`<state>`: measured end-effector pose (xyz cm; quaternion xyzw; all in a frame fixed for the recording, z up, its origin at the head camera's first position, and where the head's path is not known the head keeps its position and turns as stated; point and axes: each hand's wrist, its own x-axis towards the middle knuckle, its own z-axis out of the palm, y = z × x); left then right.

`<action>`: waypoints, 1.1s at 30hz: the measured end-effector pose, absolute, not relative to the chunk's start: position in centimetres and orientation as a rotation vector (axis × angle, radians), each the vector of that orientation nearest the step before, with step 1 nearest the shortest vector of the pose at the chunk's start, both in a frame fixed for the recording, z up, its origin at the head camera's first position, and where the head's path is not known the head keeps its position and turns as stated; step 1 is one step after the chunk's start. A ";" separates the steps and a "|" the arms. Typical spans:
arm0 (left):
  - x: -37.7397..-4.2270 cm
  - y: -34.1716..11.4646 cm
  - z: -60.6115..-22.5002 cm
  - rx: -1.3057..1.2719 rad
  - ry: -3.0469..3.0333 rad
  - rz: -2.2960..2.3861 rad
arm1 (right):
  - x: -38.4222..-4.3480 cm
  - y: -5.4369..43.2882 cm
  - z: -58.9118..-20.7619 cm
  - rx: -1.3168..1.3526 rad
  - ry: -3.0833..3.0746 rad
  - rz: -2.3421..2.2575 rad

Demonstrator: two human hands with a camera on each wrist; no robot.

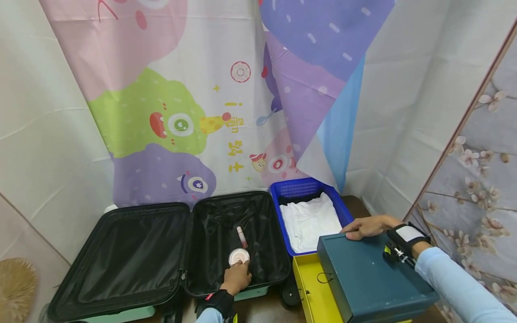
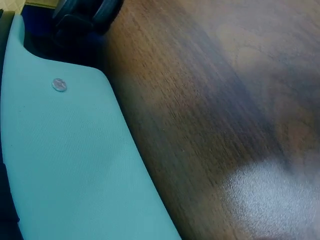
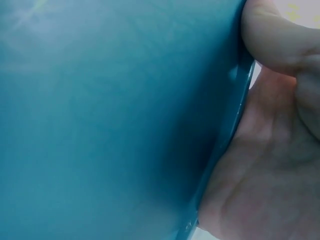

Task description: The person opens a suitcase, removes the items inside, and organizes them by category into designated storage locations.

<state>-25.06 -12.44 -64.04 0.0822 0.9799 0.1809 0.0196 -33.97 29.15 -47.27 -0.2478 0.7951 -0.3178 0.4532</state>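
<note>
In the head view, my left hand (image 1: 237,276) pinches the near edge of a round, pale-lidded cosmetic case (image 1: 239,256), inside the right half of an open suitcase (image 1: 203,269). A slim pink tube (image 1: 242,237) lies just beyond the case on the black lining. My right hand (image 1: 368,226) grips the far edge of a dark teal box (image 1: 375,273), thumb on its top face. The right wrist view shows that thumb (image 3: 275,40) over the rim, with the palm along the side. The left wrist view shows only the suitcase's mint shell (image 2: 70,150), not the hand.
Beside the teal box is a yellow compartment (image 1: 313,278) with a thin ring and a small knob. Behind it, a blue basket (image 1: 284,224) holds folded white cloth (image 1: 308,220). The suitcase's other half (image 1: 133,255) lies open at left. A patterned curtain (image 1: 226,148) hangs behind.
</note>
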 end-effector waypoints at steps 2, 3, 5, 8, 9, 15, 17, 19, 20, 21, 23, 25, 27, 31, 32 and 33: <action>-25.1 -12.3 -64.0 0.246 3.085 0.494 | -34.0 29.2 -47.3 -0.616 1.964 -0.785; -25.2 -12.3 -64.3 0.241 3.112 0.467 | -34.0 29.2 -47.4 -0.620 1.963 -0.786; -25.3 -12.2 -64.6 0.209 3.137 0.434 | -34.1 29.3 -47.5 -0.625 1.959 -0.788; -25.5 -12.2 -64.7 0.163 3.104 0.434 | -34.2 29.5 -47.5 -0.624 1.951 -0.796; -25.6 -12.2 -64.8 0.155 3.078 0.441 | -34.2 29.5 -47.5 -0.620 1.949 -0.800; -25.9 -12.3 -64.9 0.149 2.992 0.375 | -34.0 29.3 -47.3 -0.584 1.958 -0.811; -26.0 -12.3 -65.1 0.130 3.006 0.331 | -34.0 29.3 -47.4 -0.582 1.959 -0.808; -26.0 -12.3 -65.2 0.109 3.021 0.297 | -34.0 29.3 -47.3 -0.594 1.946 -0.809; -25.9 -12.3 -65.1 0.103 3.031 0.293 | -34.0 29.3 -47.3 -0.611 1.939 -0.806; -25.9 -12.3 -65.2 0.104 3.049 0.287 | -34.1 29.4 -47.2 -0.624 1.929 -0.807; -25.8 -12.3 -65.2 0.112 3.090 0.268 | -34.1 29.5 -47.1 -0.681 1.913 -0.792; -25.8 -12.3 -65.5 0.133 3.145 0.281 | -34.1 29.5 -47.0 -0.708 1.904 -0.790; -25.9 -12.3 -65.9 0.143 3.201 0.299 | -34.1 29.5 -47.0 -0.714 1.910 -0.785; -26.2 -12.3 -66.6 0.120 3.257 0.412 | -33.9 29.3 -47.1 -0.636 1.939 -0.797; -26.3 -12.3 -66.8 0.113 3.269 0.456 | -33.9 29.3 -47.2 -0.622 1.948 -0.800; -26.4 -12.3 -66.9 0.112 3.276 0.516 | -33.8 29.3 -47.2 -0.600 1.955 -0.804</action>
